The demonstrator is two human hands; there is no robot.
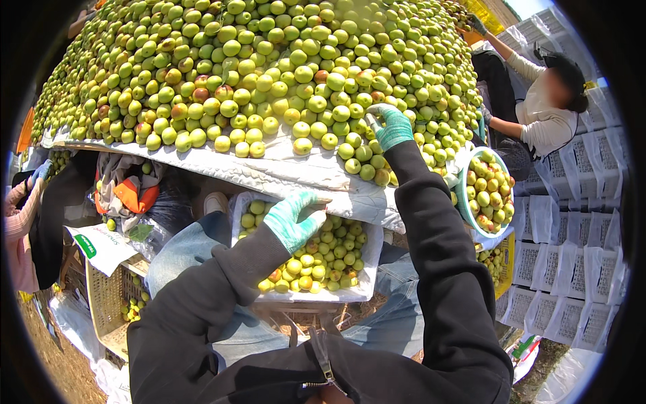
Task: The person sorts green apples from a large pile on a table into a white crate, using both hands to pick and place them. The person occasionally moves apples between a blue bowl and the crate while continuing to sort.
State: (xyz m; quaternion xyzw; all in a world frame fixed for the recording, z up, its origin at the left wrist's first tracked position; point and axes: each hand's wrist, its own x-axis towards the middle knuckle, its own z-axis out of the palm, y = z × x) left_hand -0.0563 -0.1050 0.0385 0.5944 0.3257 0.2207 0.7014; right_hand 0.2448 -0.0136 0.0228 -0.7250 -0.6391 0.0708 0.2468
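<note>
A big heap of green jujubes (316, 104), some with brown-red patches, covers a raised white sheet (296, 165) before me. My right hand (393, 128), in a green-and-white glove, reaches over the heap's near edge. Its thumb and forefinger are apart, with no fruit visible between them. Just below the sheet's edge, my left hand (295, 221), gloved alike, hovers over a white lined crate (367, 269) at my lap. Its fingers stretch to the right with the thumb apart, and no fruit shows in them. Many jujubes (316, 266) lie in that crate.
A pale round tub (464, 192) of jujubes stands at right, above a yellow crate (506, 266). Stacked white crates (565, 262) line the far right, where a co-worker (548, 108) sits. Another person's sleeve (23, 215) shows at left, near a tan basket (108, 303).
</note>
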